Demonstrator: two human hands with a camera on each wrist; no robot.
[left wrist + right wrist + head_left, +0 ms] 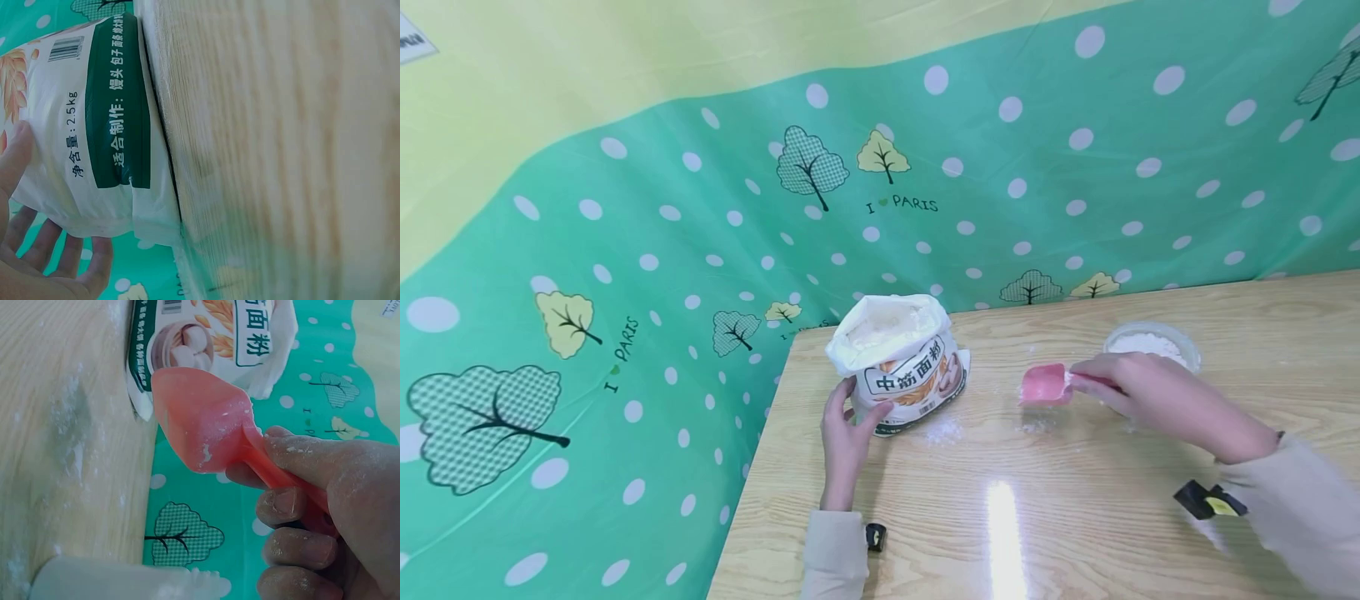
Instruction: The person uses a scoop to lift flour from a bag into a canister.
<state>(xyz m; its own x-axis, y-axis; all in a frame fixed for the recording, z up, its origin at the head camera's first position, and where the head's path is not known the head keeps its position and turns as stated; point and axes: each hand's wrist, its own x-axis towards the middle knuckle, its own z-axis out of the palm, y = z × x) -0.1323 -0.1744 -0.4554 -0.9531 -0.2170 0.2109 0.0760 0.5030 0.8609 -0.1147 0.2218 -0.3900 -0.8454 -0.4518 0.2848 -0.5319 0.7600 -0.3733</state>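
Observation:
An opened white bag of flour (910, 383) stands upright at the table's back left, its top folded wide and flour (887, 327) visible inside. My left hand (847, 429) holds the bag's left side, thumb on the printed front and bent fingers along the side edge, as the left wrist view shows. My right hand (1165, 400) grips the handle of a pink scoop (1045, 385) above the table, between bag and bowl. Only thin white dust shows on the scoop (203, 419). Behind the right hand, partly covered, sits a clear bowl (1192, 352) with white flour in it.
Spilled flour (943, 431) dusts the wooden table (940, 517) in front of the bag and below the scoop. A green dotted cloth (700, 250) hangs along the table's back and left edges.

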